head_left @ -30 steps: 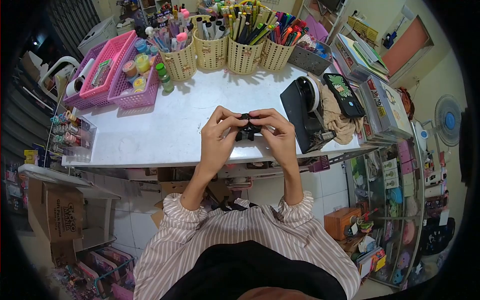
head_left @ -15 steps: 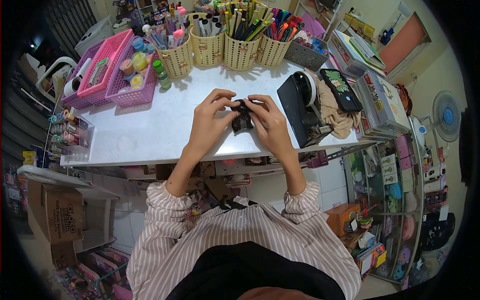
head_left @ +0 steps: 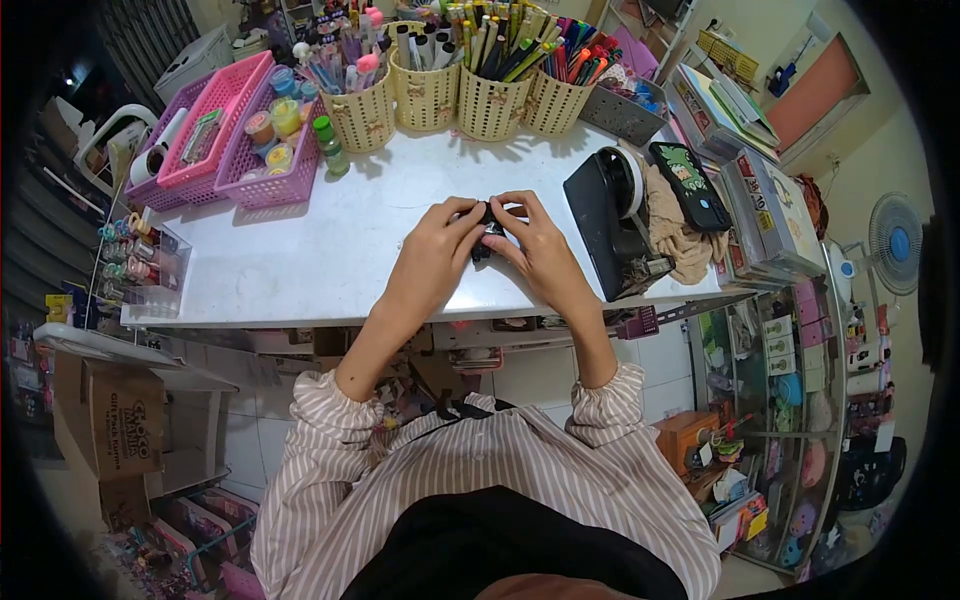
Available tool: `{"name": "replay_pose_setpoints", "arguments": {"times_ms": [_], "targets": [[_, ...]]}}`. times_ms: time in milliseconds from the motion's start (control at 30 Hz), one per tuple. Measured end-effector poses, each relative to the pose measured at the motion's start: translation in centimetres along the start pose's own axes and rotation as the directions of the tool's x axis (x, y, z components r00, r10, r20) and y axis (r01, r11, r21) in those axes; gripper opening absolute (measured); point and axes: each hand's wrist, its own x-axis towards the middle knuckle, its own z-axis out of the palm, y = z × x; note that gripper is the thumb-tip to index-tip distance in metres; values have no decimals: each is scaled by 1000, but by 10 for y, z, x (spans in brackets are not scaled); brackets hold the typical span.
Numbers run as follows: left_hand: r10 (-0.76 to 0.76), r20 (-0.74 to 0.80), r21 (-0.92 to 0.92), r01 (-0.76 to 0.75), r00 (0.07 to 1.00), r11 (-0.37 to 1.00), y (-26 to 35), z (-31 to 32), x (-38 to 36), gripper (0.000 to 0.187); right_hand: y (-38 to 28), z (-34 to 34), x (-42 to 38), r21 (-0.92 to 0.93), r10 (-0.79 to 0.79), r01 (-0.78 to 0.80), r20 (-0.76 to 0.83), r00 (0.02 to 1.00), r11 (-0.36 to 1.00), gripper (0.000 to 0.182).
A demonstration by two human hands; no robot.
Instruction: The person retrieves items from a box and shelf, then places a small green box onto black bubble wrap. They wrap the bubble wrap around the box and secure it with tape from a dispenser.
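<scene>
Between my two hands, over the white table (head_left: pixel 270 265), is a small dark object (head_left: pixel 483 250), black and shiny, perhaps wrapped or folded; its kind is not clear. My left hand (head_left: pixel 432 250) closes on its left side, fingertips bent over the top. From the right, my right hand (head_left: pixel 535 250) pinches it with thumb and fingers. Both sets of fingertips nearly meet at its upper end, and they cover much of it. The lower end shows below the fingers, close to the tabletop.
A black tape dispenser (head_left: pixel 600 225) stands right of my hands, beside a brown cloth (head_left: pixel 690 255) with a phone (head_left: pixel 690 185) on it. Pen baskets (head_left: pixel 495 105) line the back. At left are a purple basket (head_left: pixel 265 190), a green-capped bottle (head_left: pixel 330 148) and a clear rack (head_left: pixel 160 285).
My fingers have closed further over the dark object, so less of it shows. The right thumb now lies across its middle. The view has shifted slightly.
</scene>
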Motion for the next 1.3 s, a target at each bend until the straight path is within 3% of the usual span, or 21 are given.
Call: {"name": "replay_pose_setpoints", "arguments": {"times_ms": [133,267,467,600,700,733,767,833,867,900,933,967,1300], "targets": [[107,76,50,-111,991,993,-5,-5,-1,31,1,0,-3,2,-13,13,-60,998,1000,38],[78,167,-35,-73,983,997,-6,-11,-1,37,7,4,-7,34,-58,63,-149,987,997,37],[113,215,-46,-106,970,993,1,-14,-5,53,0,-3,-11,-88,-16,8,-86,996,996,32],[31,188,-57,-20,982,998,1,-9,-5,54,-17,-20,-18,-134,-22,11,-83,996,991,31],[94,114,-3,-95,989,995,2,-9,-5,50,-39,-63,-35,30,-4,12,-238,971,999,31],[100,118,-13,-99,988,995,2,-7,-5,50,-47,-81,-42,105,180,-155,-305,935,982,29],[90,113,-10,-90,989,996,1,-6,-6,49,-33,-95,-45,-68,132,-179,-434,891,981,23],[81,116,-13,-80,990,997,3,-3,-9,47,-7,-117,-51,-456,137,-384,-486,863,803,22],[84,81,11,-85,993,996,6,0,-11,47,3,-124,-51,-458,138,-388,-489,861,800,22],[89,43,36,-91,995,995,8,1,-11,46,11,-130,-49,-200,396,-488,-370,841,850,26],[93,40,34,-94,995,995,10,2,-12,46,18,-133,-49,54,595,-595,-175,785,802,30],[89,18,39,-90,996,995,10,4,-14,46,23,-133,-51,265,646,-610,-74,760,747,32],[100,-2,23,-100,995,995,9,3,-16,46,28,-145,-59,364,554,-523,24,832,771,23]]}}
